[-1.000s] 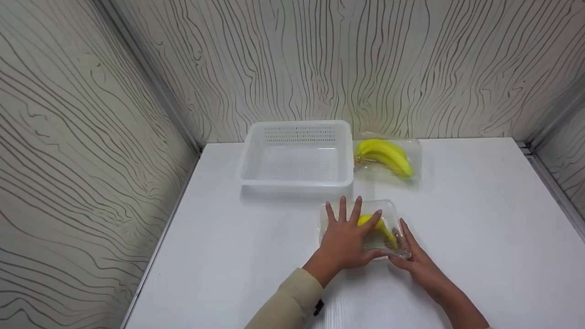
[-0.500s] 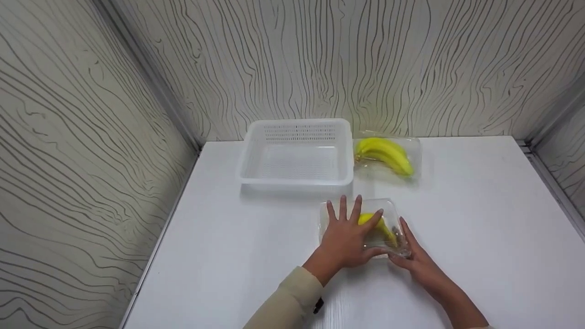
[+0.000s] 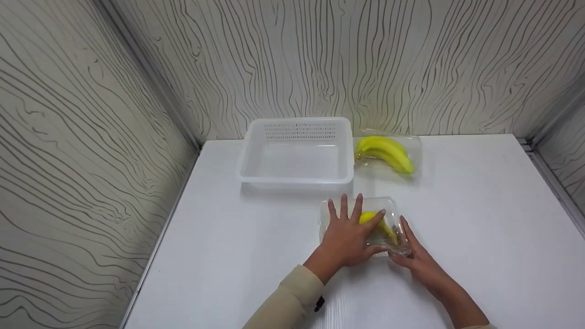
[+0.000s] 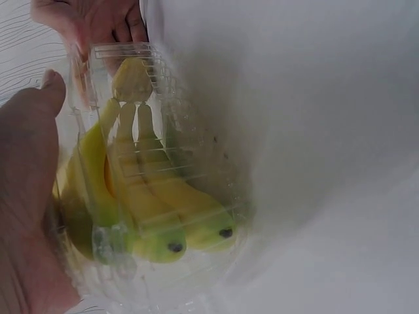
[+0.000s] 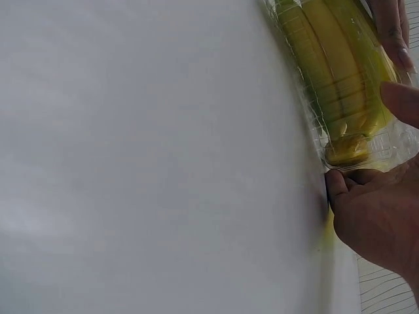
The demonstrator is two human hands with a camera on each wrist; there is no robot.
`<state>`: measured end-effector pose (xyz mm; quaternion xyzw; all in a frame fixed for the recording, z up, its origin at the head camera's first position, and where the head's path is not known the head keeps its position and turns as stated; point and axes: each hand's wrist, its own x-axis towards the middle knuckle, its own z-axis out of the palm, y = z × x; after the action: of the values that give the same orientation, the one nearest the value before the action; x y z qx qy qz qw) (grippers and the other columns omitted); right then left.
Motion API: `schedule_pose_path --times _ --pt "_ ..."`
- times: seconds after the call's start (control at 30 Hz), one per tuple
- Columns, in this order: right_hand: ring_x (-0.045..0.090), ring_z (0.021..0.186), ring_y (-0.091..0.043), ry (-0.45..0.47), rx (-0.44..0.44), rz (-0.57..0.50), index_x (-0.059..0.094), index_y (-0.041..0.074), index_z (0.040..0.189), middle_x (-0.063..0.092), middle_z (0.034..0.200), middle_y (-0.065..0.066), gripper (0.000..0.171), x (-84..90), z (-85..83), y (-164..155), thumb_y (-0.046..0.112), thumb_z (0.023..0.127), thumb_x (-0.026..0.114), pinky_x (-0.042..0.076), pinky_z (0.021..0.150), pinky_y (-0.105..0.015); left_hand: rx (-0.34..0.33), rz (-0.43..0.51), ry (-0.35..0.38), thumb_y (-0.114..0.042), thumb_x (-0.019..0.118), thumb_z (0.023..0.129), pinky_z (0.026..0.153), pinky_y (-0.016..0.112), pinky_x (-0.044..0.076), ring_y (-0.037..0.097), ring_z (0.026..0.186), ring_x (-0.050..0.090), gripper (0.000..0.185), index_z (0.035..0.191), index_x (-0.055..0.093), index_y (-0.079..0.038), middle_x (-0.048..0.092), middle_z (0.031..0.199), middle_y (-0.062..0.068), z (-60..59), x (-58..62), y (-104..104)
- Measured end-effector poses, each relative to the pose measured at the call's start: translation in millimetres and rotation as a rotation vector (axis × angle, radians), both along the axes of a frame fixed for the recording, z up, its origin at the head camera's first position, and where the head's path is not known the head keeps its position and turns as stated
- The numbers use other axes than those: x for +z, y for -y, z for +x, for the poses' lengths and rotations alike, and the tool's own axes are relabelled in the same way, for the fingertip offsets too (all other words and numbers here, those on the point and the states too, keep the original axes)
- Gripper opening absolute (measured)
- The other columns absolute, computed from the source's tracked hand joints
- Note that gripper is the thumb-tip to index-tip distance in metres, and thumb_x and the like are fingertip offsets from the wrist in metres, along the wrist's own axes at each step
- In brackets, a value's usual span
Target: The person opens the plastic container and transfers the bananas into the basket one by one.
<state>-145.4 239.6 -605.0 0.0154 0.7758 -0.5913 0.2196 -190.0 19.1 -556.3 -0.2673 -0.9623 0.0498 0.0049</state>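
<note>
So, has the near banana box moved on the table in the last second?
No. The near box sits the same way below the basket, with the left hand flat on it; the small shift fits the whole view moving.

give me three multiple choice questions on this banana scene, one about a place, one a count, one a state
1. Where is the white basket?
A. At the table's far edge, left of the far clear box
B. Under the left hand
C. On the floor

2. How many clear boxes of bananas are in view?
A. One
B. Two
C. Four

3. How does the left hand lie?
A. In a fist, off the table
B. Fingers spread flat on the near clear box
C. Inside the basket

Answers: 1 A, the basket sits by the wall beside the far box. 2 B, one far box, one under the hands. 3 B, the fingers are straight on the lid, while the right hand pinches its near corner.
</note>
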Motion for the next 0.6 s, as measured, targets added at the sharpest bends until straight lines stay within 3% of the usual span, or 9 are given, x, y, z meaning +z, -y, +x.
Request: schedule_pose_path --times 0.37,0.6 --pt "-0.014 0.165 -0.052 0.008 0.005 0.005 -0.02 0.042 0.168 -0.023 0.179 -0.012 0.105 -2.2 -0.4 0.5 0.032 0.106 0.064 0.008 0.127 -0.075 0.005 -0.002 0.022 -0.091 0.028 0.094 0.127 0.075 0.025 0.048 0.166 0.02 0.08 0.166 0.014 -0.059 0.018 0.181 0.009 0.5 -1.1 0.5" --pt "-0.019 0.164 -0.05 0.015 0.0 -0.015 -0.021 0.04 0.168 -0.027 0.178 -0.008 0.104 -0.5 -2.1 0.2 0.031 0.107 0.063 0.0 0.127 -0.077 0.009 -0.007 0.021 -0.091 0.025 0.094 0.128 0.073 0.024 0.047 0.166 0.019 0.079 0.165 0.01 -0.06 0.017 0.182 0.007 -0.8 0.8 -0.6"
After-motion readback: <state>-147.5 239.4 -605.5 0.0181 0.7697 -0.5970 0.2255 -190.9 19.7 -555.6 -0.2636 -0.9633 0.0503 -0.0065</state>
